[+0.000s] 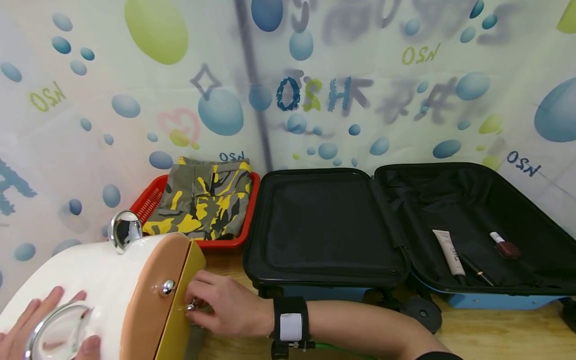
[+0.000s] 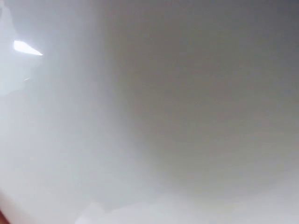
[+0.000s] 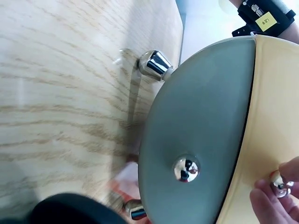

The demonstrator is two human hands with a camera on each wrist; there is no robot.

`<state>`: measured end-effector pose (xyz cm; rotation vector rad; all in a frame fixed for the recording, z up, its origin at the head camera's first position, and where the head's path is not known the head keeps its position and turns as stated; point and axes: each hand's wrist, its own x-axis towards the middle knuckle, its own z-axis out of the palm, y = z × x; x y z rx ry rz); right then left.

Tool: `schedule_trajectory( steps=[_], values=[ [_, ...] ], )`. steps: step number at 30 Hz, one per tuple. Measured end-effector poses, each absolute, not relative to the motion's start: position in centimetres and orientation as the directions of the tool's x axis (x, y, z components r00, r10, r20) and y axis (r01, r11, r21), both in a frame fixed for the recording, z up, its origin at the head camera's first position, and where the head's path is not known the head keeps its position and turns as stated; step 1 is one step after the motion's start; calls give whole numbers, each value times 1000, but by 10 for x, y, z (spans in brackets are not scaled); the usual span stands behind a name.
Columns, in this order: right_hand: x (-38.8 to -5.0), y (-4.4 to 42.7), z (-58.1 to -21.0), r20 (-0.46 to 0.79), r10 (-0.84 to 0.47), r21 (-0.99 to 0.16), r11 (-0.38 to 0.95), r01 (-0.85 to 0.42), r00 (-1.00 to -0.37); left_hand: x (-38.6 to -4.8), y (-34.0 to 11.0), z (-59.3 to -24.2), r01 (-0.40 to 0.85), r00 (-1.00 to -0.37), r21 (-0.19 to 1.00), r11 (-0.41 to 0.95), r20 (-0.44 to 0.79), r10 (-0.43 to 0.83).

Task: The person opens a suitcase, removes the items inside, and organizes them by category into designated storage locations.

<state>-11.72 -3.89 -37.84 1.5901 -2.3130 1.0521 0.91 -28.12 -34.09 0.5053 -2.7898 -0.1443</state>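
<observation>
Right hand (image 1: 227, 302): we pinch the round chrome knob (image 3: 280, 185) on the yellow panel (image 3: 273, 112)
Left hand (image 1: 29, 320): spread on glossy white cabinet (image 1: 101, 275)

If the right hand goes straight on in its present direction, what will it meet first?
Beyond the silver knob it pinches, the right hand would probably meet the yellow panel first; the gap is unclear.
</observation>
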Motion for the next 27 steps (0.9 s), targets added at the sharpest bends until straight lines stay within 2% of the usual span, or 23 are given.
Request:
schedule_trajectory(
  steps=[7,12,17,20,27],
  values=[
    [-117,-18,-379,495,-752,-487,175,-856,-435,11,-279,-345,-364,-867,196,910,285,-408],
    [-116,1,-380,527,-724,-531,129,-838,-446,14,-276,-343,-327,-858,232,916,333,-390],
    [-117,17,-380,576,-700,-499,108,-860,-422,16,-271,-340,-340,-845,257,904,338,-414],
    [-118,24,-379,599,-690,-476,101,-873,-406,15,-271,-338,-340,-846,267,902,332,-417],
    [-117,34,-381,602,-686,-525,44,-850,-408,14,-272,-338,-325,-858,249,913,328,-395]
  ],
)
